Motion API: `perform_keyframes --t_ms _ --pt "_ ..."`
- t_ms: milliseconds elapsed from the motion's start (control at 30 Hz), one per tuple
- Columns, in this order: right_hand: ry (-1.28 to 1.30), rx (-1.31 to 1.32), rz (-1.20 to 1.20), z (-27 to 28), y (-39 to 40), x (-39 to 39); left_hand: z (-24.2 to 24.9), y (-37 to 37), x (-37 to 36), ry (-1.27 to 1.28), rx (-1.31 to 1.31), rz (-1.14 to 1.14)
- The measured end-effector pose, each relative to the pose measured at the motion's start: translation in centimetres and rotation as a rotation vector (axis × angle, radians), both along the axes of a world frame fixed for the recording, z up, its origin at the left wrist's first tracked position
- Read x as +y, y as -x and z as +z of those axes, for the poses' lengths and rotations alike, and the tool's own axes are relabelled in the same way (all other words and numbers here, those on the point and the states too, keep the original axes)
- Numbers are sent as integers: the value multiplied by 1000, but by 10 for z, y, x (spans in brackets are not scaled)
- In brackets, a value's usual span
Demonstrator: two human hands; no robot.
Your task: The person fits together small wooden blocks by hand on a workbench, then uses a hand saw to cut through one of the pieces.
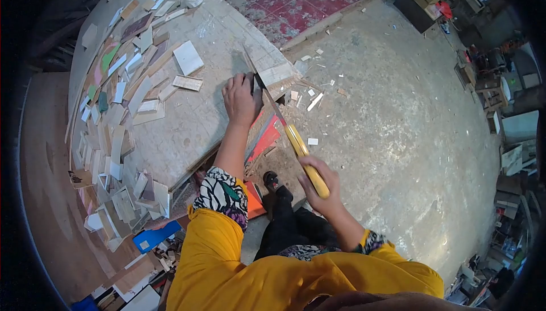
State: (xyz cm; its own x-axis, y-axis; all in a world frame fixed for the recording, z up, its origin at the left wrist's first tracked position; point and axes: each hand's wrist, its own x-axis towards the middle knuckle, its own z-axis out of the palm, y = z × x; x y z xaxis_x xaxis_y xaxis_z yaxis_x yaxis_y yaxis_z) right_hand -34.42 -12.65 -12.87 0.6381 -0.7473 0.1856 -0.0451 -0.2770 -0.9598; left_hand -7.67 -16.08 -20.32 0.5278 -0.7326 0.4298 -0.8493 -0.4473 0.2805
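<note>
My right hand [322, 181] is wrapped round the yellow handle of a hand saw [297, 143]. The saw's thin blade runs up and left across the corner of the worktable [187, 126], passing close beside my left hand [241, 99]. That hand presses down near the table's edge with its fingers bent. Something dark shows between it and the blade, but the fingers and shadow hide what it is. A pale flat board [277, 74] lies at the table corner, just beyond the blade.
Many wood offcuts [136, 92] are heaped along the table's left side, with a white block [188, 58] nearer the middle. Small scraps [314, 102] litter the concrete floor [392, 140]. A blue object [156, 237] sits below the table's near edge. Tools and clutter line the right side.
</note>
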Motion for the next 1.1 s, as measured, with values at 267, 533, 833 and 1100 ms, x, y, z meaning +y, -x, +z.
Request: perform_keyframes --t_ms 267,533,833,1100 --pt "21 -26 51 -17 -22 -22 6 -6 0 -43 -56 -8" --pt "-50 -18 36 -19 -17 -7 -1 -1 -10 104 23 59" --pt "-27 -6 21 -3 -28 -16 1 -1 -2 76 -26 -56" --pt "36 37 55 -18 24 8 -10 -8 -5 -34 -191 9"
